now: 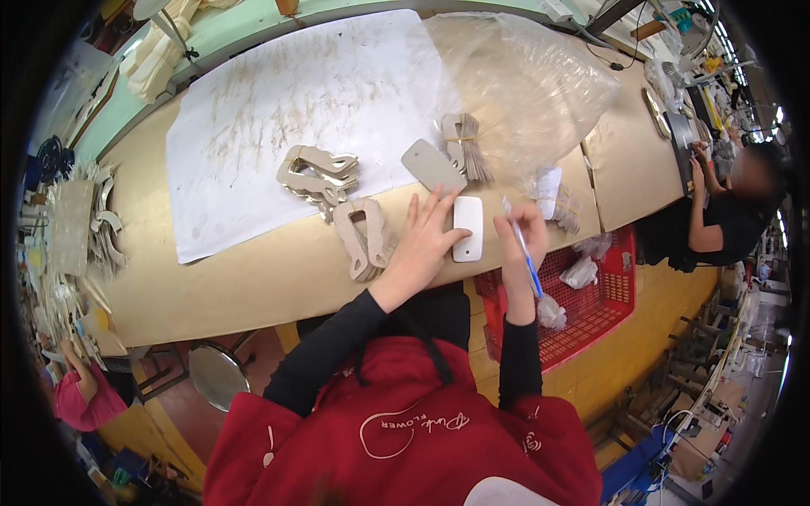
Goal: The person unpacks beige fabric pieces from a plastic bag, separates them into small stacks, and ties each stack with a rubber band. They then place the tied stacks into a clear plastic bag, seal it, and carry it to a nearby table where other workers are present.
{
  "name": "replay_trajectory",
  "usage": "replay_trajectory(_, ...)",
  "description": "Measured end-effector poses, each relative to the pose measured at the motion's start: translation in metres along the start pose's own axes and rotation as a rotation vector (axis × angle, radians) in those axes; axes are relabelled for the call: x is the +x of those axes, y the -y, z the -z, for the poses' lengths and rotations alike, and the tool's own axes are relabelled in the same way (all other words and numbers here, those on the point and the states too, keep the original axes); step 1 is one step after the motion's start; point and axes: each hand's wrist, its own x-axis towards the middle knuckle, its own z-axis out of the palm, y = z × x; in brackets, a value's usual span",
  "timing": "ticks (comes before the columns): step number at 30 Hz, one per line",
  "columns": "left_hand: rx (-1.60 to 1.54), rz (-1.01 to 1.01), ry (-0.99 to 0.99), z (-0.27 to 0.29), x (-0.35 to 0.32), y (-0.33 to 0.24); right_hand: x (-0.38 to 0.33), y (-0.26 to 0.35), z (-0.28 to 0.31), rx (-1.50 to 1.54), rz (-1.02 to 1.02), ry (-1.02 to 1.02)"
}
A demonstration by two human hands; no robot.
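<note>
My left hand [424, 242] lies spread on the table, its thumb on the left edge of a white rounded rectangular plate [469, 221] with small holes near its ends. Its fingertips reach the near edge of a similar grey plate [429, 162], which lies tilted beyond. Just right of the white plate, my right hand [523, 236] is closed round a blue-and-white pen [527, 263], its tip raised. Left of my left hand are two bundles of grey cut-out frame pieces [318, 175] [361, 236]. Another banded bundle [466, 147] stands beside the grey plate.
A stained white sheet [278, 118] and clear plastic film [531, 76] cover the far table. Right of my hand lies a plastic-wrapped bundle [557, 201]. Below the edge sits a red crate [591, 299] holding plastic bags. Another person [717, 211] works at right; a round stool [219, 374] stands at left.
</note>
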Motion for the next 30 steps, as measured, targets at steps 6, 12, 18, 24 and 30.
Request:
replay_trajectory(6,-0.015,-0.014,0.064,-0.013,-0.038,-0.003,-0.019,-0.024,0.008,0.292,-0.251,-0.034)
replay_trajectory(12,0.071,0.01,0.11,-0.023,-0.048,-0.011,0.008,-0.059,-0.021,0.161,-0.155,-0.148)
replay_trajectory(18,0.114,0.007,0.105,-0.022,-0.045,-0.013,0.015,-0.076,-0.033,-0.045,-0.068,-0.208)
replay_trajectory(24,0.124,0.023,0.114,-0.023,-0.044,-0.015,0.014,-0.07,-0.037,-0.174,0.026,-0.18)
replay_trajectory(30,0.134,0.018,0.109,-0.023,-0.043,-0.015,0.016,-0.064,-0.037,-0.182,0.03,-0.162)
